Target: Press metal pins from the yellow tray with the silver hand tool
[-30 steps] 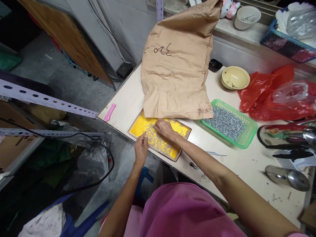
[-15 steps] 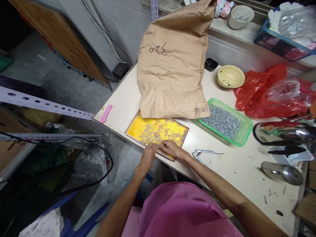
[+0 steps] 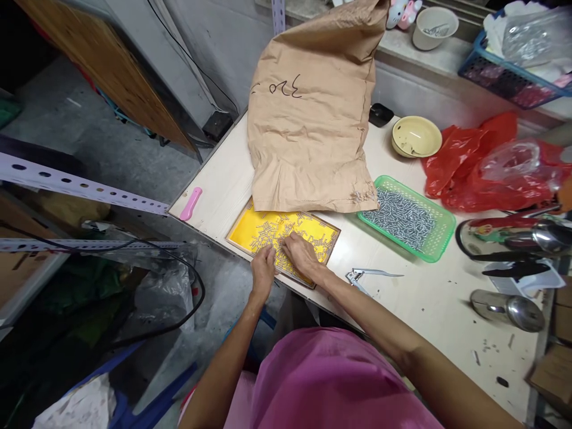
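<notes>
Pale and lightly littered, a table (image 3: 411, 319) runs along a grey wall (image 3: 411, 89). At its near left edge, thin metal pins (image 3: 268, 233) lie scattered over a yellow-bottomed tray (image 3: 241, 230). The right hand (image 3: 301, 253) reaches over the tray, its grip drawn nearly together among the pins, which spread to both sides and beyond the fingertips. The left hand (image 3: 263, 269) is at the tray's near rim, fingers curled against the thumb, pins just beyond. Whether either grip pinches a pin, I cannot tell. A brown paper sack (image 3: 308, 137) overlaps the tray's far side; right of it sits a green plastic basket (image 3: 442, 241) of grey metal pieces (image 3: 402, 217), with metal-handled pliers (image 3: 379, 273) nearer.
</notes>
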Demonstrator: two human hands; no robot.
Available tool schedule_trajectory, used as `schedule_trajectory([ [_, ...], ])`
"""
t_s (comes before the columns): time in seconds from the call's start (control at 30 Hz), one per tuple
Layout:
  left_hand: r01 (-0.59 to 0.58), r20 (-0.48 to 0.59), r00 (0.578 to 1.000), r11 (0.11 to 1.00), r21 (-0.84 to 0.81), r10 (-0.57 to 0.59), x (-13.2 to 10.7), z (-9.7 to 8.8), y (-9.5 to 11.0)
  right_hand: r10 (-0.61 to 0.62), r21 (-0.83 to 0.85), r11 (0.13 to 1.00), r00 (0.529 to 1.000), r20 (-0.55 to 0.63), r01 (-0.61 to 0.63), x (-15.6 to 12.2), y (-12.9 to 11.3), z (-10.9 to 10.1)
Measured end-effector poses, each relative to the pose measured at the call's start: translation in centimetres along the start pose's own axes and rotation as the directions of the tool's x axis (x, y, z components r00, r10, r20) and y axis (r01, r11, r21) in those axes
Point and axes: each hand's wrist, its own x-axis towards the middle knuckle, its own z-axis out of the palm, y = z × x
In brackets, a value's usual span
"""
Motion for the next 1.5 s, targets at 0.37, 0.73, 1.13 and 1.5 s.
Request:
schedule_trajectory([
  [0.37, 0.088, -0.027, 0.996, 0.995, -0.055, -0.09, -0.6, 0.2, -1.3, 0.003, -0.251, 0.968, 0.999, -0.039, -0.013, 3.8, -1.6, 1.7],
  [0.73, 0.001, 0.016, 1.0, 0.998, -0.062, 0.0, -1.3, 1.8, 1.1, 0.183, 0.755, 0.65, 0.982, -0.044, -0.087, 1.0, 1.3, 2.7],
  [1.13, 0.185, 0.138, 0.978, 0.95, -0.252, -0.154, -1.4, 1.3, 0.2, 0.047, 0.583, 0.813, 0.997, -0.068, 0.001, -0.6, 1.2, 2.6],
  [1.5, 0.237, 0.003, 0.968, 0.911, -0.338, -0.251, -1.5, 0.3, -0.8, 0.129, -0.08, 0.989, 0.99, 0.055, -0.125, 3.6, -3.4, 0.0],
])
